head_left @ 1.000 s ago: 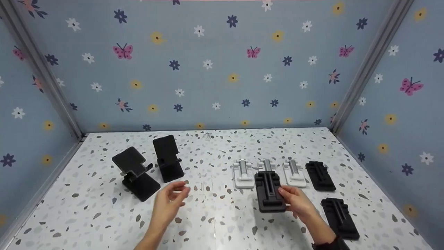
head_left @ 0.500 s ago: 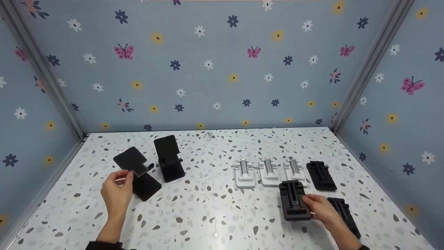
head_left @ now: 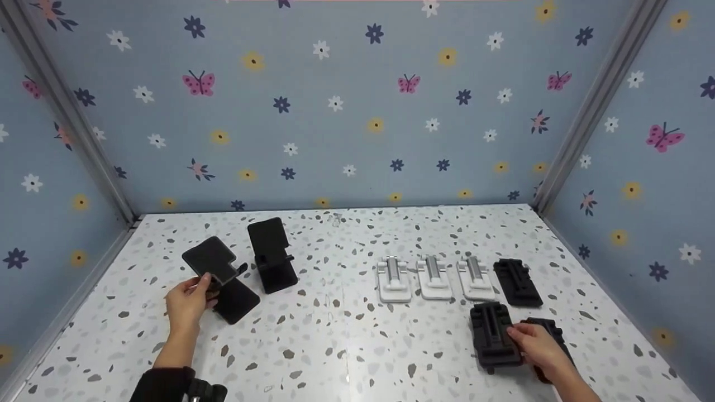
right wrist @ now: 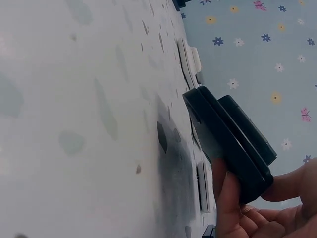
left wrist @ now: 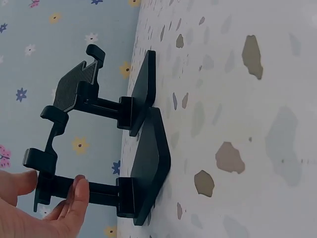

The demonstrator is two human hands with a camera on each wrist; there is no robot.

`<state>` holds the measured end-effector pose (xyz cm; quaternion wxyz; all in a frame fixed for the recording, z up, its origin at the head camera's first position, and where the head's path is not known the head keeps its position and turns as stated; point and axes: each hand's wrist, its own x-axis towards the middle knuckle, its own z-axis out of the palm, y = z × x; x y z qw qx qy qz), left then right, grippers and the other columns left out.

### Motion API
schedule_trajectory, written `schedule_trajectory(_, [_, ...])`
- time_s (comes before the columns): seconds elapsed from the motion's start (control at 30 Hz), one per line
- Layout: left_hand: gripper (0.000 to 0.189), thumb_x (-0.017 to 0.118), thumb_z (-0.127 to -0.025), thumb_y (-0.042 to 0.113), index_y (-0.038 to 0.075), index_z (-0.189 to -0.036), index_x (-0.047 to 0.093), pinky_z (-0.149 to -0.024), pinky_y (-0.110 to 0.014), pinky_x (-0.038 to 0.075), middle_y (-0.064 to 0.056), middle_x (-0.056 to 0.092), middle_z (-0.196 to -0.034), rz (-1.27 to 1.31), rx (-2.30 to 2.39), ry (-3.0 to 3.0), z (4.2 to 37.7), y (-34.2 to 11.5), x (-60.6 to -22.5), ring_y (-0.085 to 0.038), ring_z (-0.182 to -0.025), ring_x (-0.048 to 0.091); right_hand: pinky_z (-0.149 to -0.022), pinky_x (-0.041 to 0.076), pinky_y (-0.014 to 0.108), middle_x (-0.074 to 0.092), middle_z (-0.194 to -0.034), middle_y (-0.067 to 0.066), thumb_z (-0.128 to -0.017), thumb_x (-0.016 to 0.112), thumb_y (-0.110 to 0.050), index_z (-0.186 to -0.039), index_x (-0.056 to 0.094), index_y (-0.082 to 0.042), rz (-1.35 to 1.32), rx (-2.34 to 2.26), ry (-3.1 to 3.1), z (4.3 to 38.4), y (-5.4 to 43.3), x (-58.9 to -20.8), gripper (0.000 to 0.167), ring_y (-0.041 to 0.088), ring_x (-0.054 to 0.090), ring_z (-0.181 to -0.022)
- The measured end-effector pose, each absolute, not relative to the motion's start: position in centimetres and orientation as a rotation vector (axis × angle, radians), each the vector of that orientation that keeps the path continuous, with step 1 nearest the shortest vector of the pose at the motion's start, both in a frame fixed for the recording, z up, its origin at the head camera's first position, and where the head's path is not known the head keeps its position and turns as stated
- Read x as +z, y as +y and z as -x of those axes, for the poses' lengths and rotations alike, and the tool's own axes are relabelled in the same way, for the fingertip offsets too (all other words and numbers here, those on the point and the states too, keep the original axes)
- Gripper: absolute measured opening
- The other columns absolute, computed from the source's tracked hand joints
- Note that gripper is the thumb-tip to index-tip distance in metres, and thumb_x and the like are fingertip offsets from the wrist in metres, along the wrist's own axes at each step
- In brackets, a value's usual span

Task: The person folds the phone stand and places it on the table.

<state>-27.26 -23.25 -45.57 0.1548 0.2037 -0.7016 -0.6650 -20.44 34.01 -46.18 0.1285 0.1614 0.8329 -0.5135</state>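
At the left of the head view, my left hand grips an unfolded black phone stand by its tilted upper plate. In the left wrist view, the thumb is at the plate and the fingers lie along the post, while the base rests on the table. On the other side, my right hand pinches a folded black phone stand by its right edge. The right wrist view shows that folded stand held above the table, thumb on one face and fingers on the other.
Another unfolded black stand stands beside the left one. Folded white stands form a row right of centre, ending with a folded black stand. One more black stand lies partly behind my right hand. Flowered walls enclose the table.
My left hand has moved left onto the unfolded stand and taken hold of it. The right hand has carried its folded stand to the right and nearer to me, uncovering the middle white stand.
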Motion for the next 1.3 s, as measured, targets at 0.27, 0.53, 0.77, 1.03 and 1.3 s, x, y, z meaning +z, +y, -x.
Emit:
schedule_trajectory(0.27, [0.046,0.054,-0.088,0.012,-0.012,-0.124,0.039,-0.064,-0.022,0.053,-0.009,0.061,-0.088,-0.639,-2.116,-1.802,29.8,-24.8,-47.7,-0.005,-0.068,0.06,-0.068,0.05,0.031,0.043,-0.117,0.035,-0.092,0.045,-0.016,-0.123,0.028,0.023,-0.436,-1.401,2.514,20.1,34.5,-47.0,0.053,0.021,0.054,-0.088])
schedule_trajectory(0.53, [0.043,0.045,-0.092,0.009,-0.017,-0.125,0.034,-0.065,-0.016,0.051,-0.015,0.052,-0.1,-0.686,-2.057,-1.823,27.7,-22.8,-42.8,0.001,-0.058,0.056,-0.07,0.047,0.032,0.043,-0.117,0.033,-0.092,0.045,-0.018,-0.122,0.033,0.021,-0.443,-1.226,2.594,20.3,34.8,-47.0,0.05,0.024,0.05,-0.089])
schedule_trajectory(0.77, [0.047,0.044,-0.092,0.007,-0.012,-0.132,0.027,-0.073,-0.019,0.05,-0.024,0.031,-0.132,-0.762,-2.12,-1.815,28.0,-22.9,-42.1,0.001,-0.061,0.055,-0.075,0.045,0.044,0.055,-0.103,0.028,-0.088,0.052,-0.014,-0.109,0.053,0.014,-0.394,-0.972,2.822,20.4,34.9,-47.2,0.035,0.032,0.054,-0.088])
schedule_trajectory(1.03, [0.038,0.053,-0.085,-0.003,-0.011,-0.12,0.04,-0.071,-0.024,0.051,-0.017,0.045,-0.112,-0.75,-2.149,-1.667,30.4,-24.1,-45.3,-0.005,-0.068,0.058,-0.061,0.049,0.038,0.061,-0.087,0.024,-0.082,0.056,-0.007,-0.096,0.059,0.013,-0.343,-0.836,2.982,20.4,34.5,-47.2,0.024,0.023,0.057,-0.068])
schedule_trajectory(1.3, [0.063,0.076,-0.068,0.019,-0.005,-0.119,0.047,-0.07,-0.034,0.052,-0.017,0.056,-0.105,-0.502,-2.237,-1.482,35.6,-26.6,-53.8,-0.024,-0.089,0.061,-0.067,0.047,0.047,0.062,-0.081,0.02,-0.079,0.061,-0.009,-0.087,0.063,0.009,-0.265,-0.714,3.038,20.7,34.6,-47.1,0.02,0.033,0.058,-0.075])
